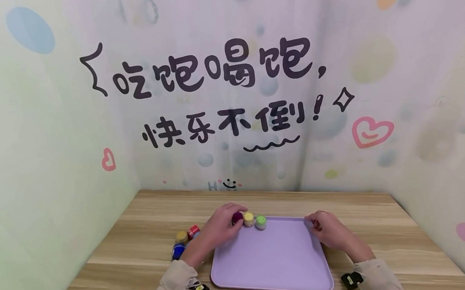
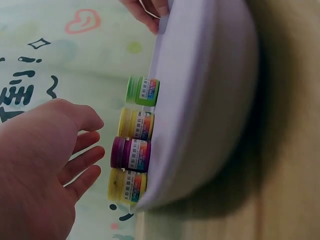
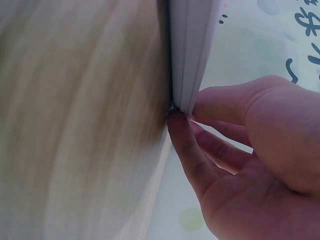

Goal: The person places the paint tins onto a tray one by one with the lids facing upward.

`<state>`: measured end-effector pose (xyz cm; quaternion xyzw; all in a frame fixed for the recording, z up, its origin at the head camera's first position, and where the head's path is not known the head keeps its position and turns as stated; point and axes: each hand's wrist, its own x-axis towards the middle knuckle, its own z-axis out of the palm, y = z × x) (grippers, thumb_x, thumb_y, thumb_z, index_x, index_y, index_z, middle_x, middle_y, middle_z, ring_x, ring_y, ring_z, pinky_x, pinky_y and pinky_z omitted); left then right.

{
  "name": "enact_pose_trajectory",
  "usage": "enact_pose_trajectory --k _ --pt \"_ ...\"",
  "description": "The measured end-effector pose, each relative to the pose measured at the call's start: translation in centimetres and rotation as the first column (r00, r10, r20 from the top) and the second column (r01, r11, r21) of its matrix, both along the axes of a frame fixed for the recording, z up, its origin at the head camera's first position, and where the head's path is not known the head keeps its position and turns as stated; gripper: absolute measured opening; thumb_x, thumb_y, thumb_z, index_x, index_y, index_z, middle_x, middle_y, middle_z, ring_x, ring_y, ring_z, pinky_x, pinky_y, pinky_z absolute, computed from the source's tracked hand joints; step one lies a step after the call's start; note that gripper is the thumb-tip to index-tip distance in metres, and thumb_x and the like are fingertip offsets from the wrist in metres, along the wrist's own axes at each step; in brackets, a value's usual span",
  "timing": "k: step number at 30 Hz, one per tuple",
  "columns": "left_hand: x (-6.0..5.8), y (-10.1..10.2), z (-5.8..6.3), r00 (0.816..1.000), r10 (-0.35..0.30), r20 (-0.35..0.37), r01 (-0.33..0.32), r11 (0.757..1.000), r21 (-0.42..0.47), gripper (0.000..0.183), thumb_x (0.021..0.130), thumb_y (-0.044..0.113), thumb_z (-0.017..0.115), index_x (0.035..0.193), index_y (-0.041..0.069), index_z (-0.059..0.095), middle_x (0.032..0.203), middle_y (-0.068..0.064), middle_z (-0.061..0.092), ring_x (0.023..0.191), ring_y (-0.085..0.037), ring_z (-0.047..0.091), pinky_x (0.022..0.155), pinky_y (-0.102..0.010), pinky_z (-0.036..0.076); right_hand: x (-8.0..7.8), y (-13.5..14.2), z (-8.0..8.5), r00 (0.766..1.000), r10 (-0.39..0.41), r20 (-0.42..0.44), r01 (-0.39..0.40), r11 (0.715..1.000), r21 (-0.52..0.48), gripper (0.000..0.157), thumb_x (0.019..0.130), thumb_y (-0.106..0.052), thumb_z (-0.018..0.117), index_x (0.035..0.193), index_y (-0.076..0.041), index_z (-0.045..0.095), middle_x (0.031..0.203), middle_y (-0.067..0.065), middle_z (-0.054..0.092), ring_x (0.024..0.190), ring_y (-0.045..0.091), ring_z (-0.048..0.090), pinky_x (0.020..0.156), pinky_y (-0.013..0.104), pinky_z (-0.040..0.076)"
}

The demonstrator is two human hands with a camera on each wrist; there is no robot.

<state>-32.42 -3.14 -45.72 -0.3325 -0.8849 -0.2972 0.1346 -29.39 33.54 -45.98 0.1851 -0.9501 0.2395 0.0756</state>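
A lilac tray [image 1: 270, 257] lies on the table. Along its far edge stand small paint jars: green [image 1: 261, 222], yellow [image 1: 248, 219] and purple [image 1: 237, 217], plus a second yellow jar [image 2: 127, 185] beyond the purple one, seen in the left wrist view. My left hand [image 1: 222, 224] is beside the purple and yellow jars at the far left corner, its fingers loosely bent and apart from them in the left wrist view. At the far right corner my right hand [image 1: 331, 231] pinches the tray's rim, thumb above and a fingertip at the underside.
Left of the tray, partly behind my left forearm, more jars sit on the wooden table [image 1: 135, 255]: one with a tan lid [image 1: 181, 236], a red one [image 1: 194, 230] and a blue one [image 1: 178, 251]. A printed curtain wall [image 1: 217, 163] closes off the back.
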Motion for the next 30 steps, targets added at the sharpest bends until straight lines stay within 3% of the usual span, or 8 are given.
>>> enact_pose_trajectory --k 5,10,18,22,30 --pt "0.5 -1.2 0.0 1.000 0.018 0.024 -0.018 1.000 -0.005 0.036 0.102 0.011 0.074 0.137 0.014 0.071 0.138 -0.003 0.072 0.134 -0.023 0.066 0.111 -0.044 0.059 0.0 -0.1 0.0 1.000 -0.002 -0.007 0.002 1.000 0.000 0.026 0.090 0.007 0.077 0.116 0.011 0.077 0.096 0.011 0.073 0.084 0.016 0.063 0.071 0.029 0.058" --pt "0.8 -2.5 0.1 1.000 0.017 0.019 -0.018 1.000 0.017 0.036 0.101 0.008 0.074 0.137 0.012 0.071 0.137 -0.004 0.072 0.135 -0.024 0.065 0.111 -0.046 0.058 0.1 -0.2 -0.1 1.000 0.002 -0.019 -0.002 1.000 0.008 0.025 0.090 0.006 0.078 0.115 0.010 0.077 0.097 0.011 0.074 0.085 0.015 0.064 0.071 0.031 0.059" --pt "1.1 -4.1 0.2 0.999 0.018 -0.049 -0.017 1.000 0.005 0.031 0.099 0.009 0.078 0.130 0.008 0.074 0.129 -0.005 0.075 0.126 -0.025 0.070 0.107 -0.047 0.060 0.2 -0.1 -0.1 1.000 -0.005 -0.010 0.005 1.000 0.004 0.025 0.091 0.006 0.078 0.115 0.010 0.077 0.098 0.011 0.074 0.086 0.016 0.064 0.072 0.031 0.059" --pt "1.1 -4.9 0.2 0.996 0.049 -0.073 -0.048 0.999 0.011 0.029 0.098 0.007 0.079 0.126 0.008 0.076 0.126 -0.004 0.077 0.124 -0.025 0.071 0.105 -0.047 0.061 0.1 0.0 -0.2 1.000 -0.008 -0.013 0.008 1.000 0.008 0.025 0.091 0.005 0.078 0.116 0.009 0.077 0.099 0.012 0.074 0.086 0.016 0.063 0.072 0.031 0.059" --pt "1.2 -6.8 0.3 0.997 0.067 -0.040 -0.067 0.998 0.002 0.029 0.099 0.009 0.077 0.128 0.009 0.075 0.127 -0.006 0.077 0.124 -0.026 0.072 0.105 -0.048 0.061 -0.2 0.2 -0.3 1.000 -0.004 -0.012 0.004 1.000 0.014 0.025 0.092 0.004 0.077 0.116 0.009 0.078 0.098 0.010 0.074 0.085 0.015 0.062 0.071 0.030 0.057"
